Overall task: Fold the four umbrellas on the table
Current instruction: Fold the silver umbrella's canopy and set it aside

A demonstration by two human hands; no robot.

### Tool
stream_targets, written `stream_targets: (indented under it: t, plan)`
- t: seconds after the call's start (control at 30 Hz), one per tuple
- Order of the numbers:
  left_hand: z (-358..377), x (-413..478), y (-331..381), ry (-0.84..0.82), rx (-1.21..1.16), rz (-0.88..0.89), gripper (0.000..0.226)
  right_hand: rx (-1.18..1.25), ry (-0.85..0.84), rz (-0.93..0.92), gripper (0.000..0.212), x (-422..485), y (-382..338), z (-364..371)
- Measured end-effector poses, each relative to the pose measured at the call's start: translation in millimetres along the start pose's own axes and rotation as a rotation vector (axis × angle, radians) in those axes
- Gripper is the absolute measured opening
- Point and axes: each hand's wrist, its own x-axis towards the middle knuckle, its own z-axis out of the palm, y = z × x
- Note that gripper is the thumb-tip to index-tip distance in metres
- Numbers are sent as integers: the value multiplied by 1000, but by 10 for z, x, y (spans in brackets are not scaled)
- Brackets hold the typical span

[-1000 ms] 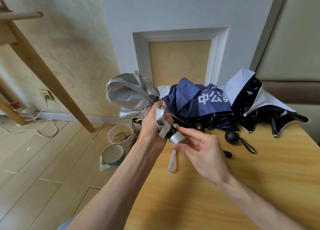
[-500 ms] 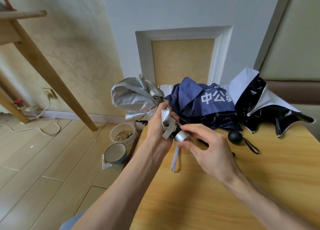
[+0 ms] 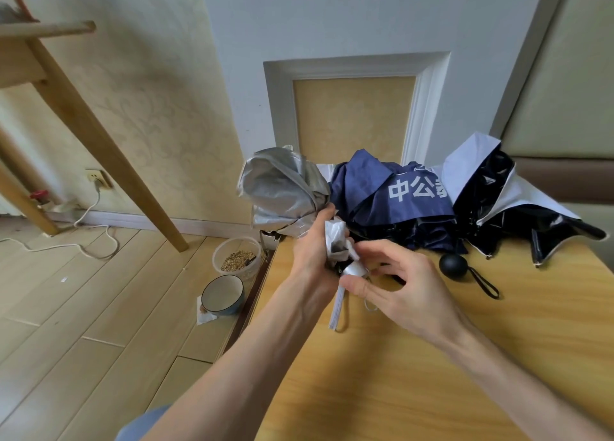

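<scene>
White characters "中公" print across the canopy of the navy umbrella [image 3: 365,191], lying at the far edge of the desk [image 3: 448,367]. A third character is cut by a fold, unreadable.

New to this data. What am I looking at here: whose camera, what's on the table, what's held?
No robot: a person's two bare hands, filmed by one wide-angle camera on their head, looking down. The left hand grips the bunched silver umbrella over the wooden table's left edge; the right hand pinches its handle end. Behind, on the table, lie a navy umbrella and a black-and-white umbrella, both loose, and a black ball handle with a strap.
</scene>
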Motion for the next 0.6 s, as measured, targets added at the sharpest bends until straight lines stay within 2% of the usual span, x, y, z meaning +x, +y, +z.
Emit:
stream_targets:
  t: [0.07, 0.13, 0.23, 0.43, 0.53, 0.6]
  plan:
    - [15, -16, 4, -28, 23, 7, 28, -29, 52, -23, 46, 14, -46, 22]
    - [44, -53, -5, -18, 63, 43, 22, -72, 150, -60, 33, 17, -81, 43]
    - [65, -106, -32, -25, 120, 119, 27, -245, 255, -171, 22, 14, -43, 27]
    - [70, -159, 19, -69, 100, 98, 27, -292, 116, -159, 39, 37, -58, -76]
    - [65, -186, 14, -95, 74, 75, 29, -319, 110, -219, 17, 63, -60, -105]
    - [68, -179, 15, -142, 76, 91, 28, -216, 122, -154, 7, 109, -71, -188]
